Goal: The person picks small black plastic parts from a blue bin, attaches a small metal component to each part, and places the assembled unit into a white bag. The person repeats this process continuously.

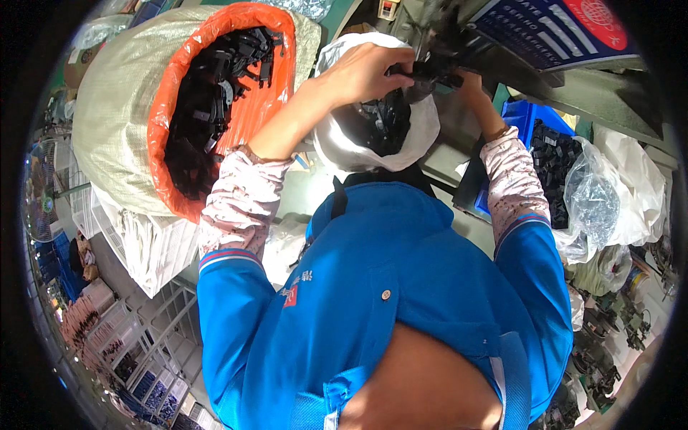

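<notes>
Fingers (390,68) pinch black part (430,70) under blue sign (552,29)

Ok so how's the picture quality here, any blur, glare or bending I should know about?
Head view: strong fisheye, a black rim rings the round picture and the white crates bow near its edge; the left hand is fairly sharp, while the right hand and black part it touches look soft; bright glare washes out the white bag; the orange-lined sack is evenly lit.

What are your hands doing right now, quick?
Left hand: closed on a black plastic part.
Right hand: on the same part by the machine; its grip cannot be told.
</notes>
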### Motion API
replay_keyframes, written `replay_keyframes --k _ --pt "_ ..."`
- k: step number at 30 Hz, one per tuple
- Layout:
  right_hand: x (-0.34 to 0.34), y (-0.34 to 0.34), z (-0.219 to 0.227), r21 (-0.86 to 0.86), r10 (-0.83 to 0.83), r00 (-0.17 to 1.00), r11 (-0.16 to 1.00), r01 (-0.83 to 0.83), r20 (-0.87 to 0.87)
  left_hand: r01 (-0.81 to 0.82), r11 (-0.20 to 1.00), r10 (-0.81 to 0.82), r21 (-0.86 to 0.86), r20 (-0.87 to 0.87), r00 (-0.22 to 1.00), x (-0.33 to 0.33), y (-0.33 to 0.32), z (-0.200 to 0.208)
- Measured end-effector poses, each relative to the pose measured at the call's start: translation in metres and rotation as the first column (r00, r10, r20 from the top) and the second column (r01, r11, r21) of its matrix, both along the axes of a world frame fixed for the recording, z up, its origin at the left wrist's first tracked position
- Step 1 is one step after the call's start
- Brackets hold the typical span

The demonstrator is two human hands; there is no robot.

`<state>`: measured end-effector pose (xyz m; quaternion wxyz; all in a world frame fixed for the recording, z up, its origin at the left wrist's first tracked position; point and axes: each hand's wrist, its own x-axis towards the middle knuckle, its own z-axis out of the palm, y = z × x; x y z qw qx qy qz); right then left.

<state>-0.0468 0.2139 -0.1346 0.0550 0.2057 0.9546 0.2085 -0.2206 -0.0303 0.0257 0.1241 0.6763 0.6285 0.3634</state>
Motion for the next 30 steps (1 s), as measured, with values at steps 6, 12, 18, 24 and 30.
replay_keyframes --k 6,12,18,24,30 --pt "-0.033 0.017 -0.004 -0.12 -0.31 0.94 0.937 0.327 0.145 -0.05 0.976 0.096 0.211 -0.212 0.972 0.019 -0.026 -0.067" --pt "-0.016 0.056 -0.052 -0.5 -0.289 0.808 0.866 -0.008 -0.513 -0.34 0.94 0.336 -0.014 -0.119 0.934 0.02 -0.104 -0.13" --pt "0.003 0.12 -0.105 -0.763 -0.471 0.614 0.514 -0.393 -0.634 -0.959 0.271 0.963 -0.085 0.015 0.27 -0.062 -0.24 -0.128" --pt "-0.003 -0.007 0.031 -0.958 -0.875 0.431 0.11 -0.264 -0.22 -0.945 -0.111 0.925 -0.308 -0.38 0.015 -0.129 -0.322 -0.138" --pt "0.022 -0.081 0.127 -0.857 -0.815 0.564 -0.188 -0.479 -0.137 -0.972 -0.019 0.967 -0.236 -0.253 0.042 -0.119 -0.29 -0.15"
